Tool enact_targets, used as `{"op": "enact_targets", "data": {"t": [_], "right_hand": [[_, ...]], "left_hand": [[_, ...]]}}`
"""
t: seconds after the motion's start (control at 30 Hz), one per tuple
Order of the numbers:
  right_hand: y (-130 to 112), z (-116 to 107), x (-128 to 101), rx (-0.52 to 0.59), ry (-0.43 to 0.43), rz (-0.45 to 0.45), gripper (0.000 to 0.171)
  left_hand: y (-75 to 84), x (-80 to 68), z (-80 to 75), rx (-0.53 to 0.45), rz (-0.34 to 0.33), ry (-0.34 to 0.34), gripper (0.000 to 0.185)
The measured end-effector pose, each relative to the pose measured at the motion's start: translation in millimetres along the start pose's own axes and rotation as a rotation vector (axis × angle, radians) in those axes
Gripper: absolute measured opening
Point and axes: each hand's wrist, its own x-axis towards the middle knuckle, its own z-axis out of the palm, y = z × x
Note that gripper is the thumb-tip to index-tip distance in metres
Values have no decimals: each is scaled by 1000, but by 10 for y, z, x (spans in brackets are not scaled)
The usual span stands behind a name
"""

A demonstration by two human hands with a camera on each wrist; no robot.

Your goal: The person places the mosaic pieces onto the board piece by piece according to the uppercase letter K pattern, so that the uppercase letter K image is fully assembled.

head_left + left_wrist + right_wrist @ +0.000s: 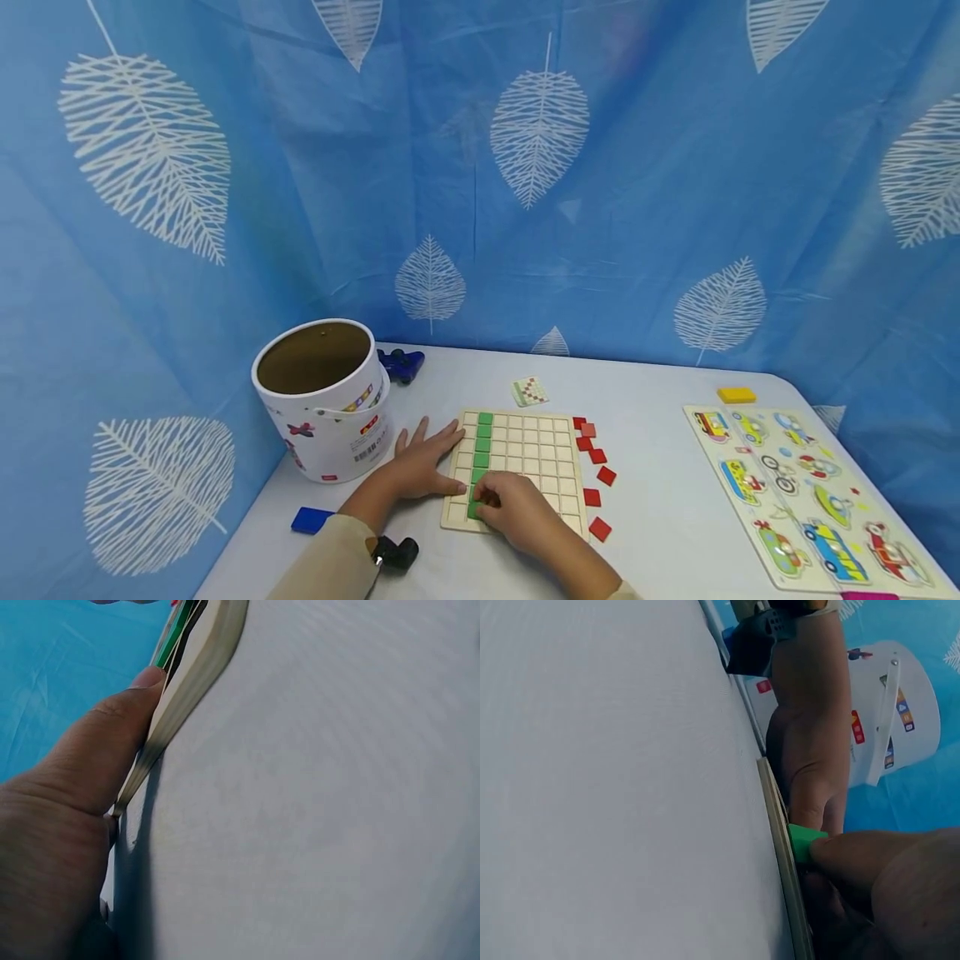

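At the far left a white bucket [324, 400] stands open on the tabletop [660, 500], with a dark blue toy [401, 364] behind it and a blue block [311, 520] lying in front. My left hand [423, 462] rests just right of the bucket, fingers straight and spread flat, fingertips on the left edge of the board [517, 467]; the left wrist view shows my thumb [112, 742] pressed against that edge. A column of green tiles [482, 454] runs down the board near its left side, and at the column's near end my right hand [517, 508] has its grip clamped on a green tile [804, 841], pinched at the fingertips and touching the board's near-left corner. Behind the board lies a small pattern card [530, 391]. Loose red tiles [596, 471] lie scattered just beside the board's right edge. Further right, well apart, a yellow block [737, 395] sits near the back, and a vehicle puzzle [802, 492] lies flat at the right end of the tabletop.
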Motion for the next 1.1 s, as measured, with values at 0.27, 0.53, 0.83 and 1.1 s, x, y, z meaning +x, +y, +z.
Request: {"op": "enact_targets", "data": {"t": [0.27,0.53,0.83,1.1], "right_hand": [[7,13,-75,-193,10,-93,11],[0,11,-159,-269,2,-155,23],[299,-469,-114,-66,252,130,18],[1057,-1013,-185,-91,441,501,40]], "left_hand": [[13,18,28,14,13,-2,105],[28,-9,9,13,9,2,104],[16,-6,-5,5,2,-7,105],[3,-10,-16,2,3,-12,106]]}}
